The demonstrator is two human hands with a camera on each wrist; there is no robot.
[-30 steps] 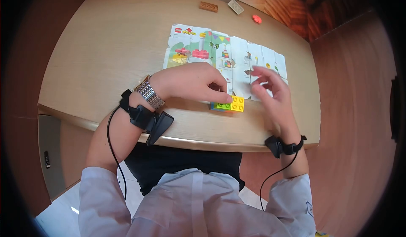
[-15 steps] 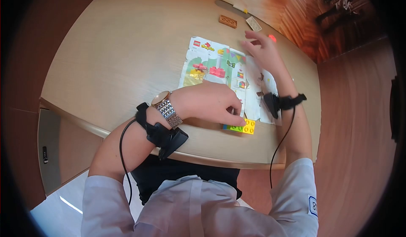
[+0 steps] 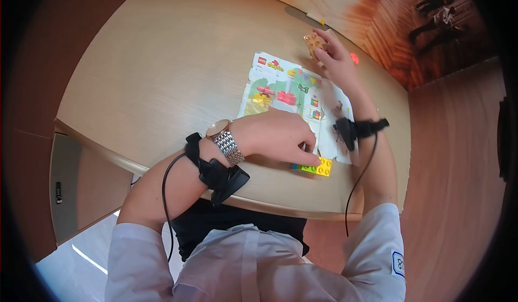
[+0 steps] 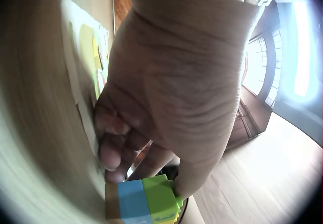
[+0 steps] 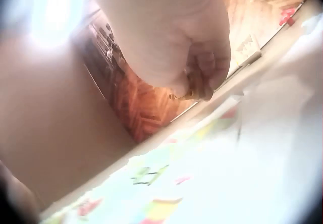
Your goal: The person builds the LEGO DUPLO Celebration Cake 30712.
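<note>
Near the table's front edge, my left hand [image 3: 280,136] grips a small stack of bricks [image 3: 324,167], yellow and green on top. From the side, the left wrist view shows green, blue [image 4: 134,202] and brown layers, with the left thumb against the green brick [image 4: 159,199]. At the far side of the table my right hand [image 3: 341,64] pinches a tan-brown brick [image 3: 313,44] by its edge, its studs facing up. In the right wrist view the right hand [image 5: 202,67] mostly hides that brick.
A creased instruction sheet [image 3: 270,86] lies between the hands, partly under the right forearm. Beyond it are a red piece [image 3: 354,58], a pale brick [image 5: 248,51] behind the right hand, and a white piece with a yellow end [image 3: 315,18] at the far edge.
My right hand has moved away from the stack across the sheet and taken hold of the brown brick. The left hand keeps its grip; the head view has shifted.
</note>
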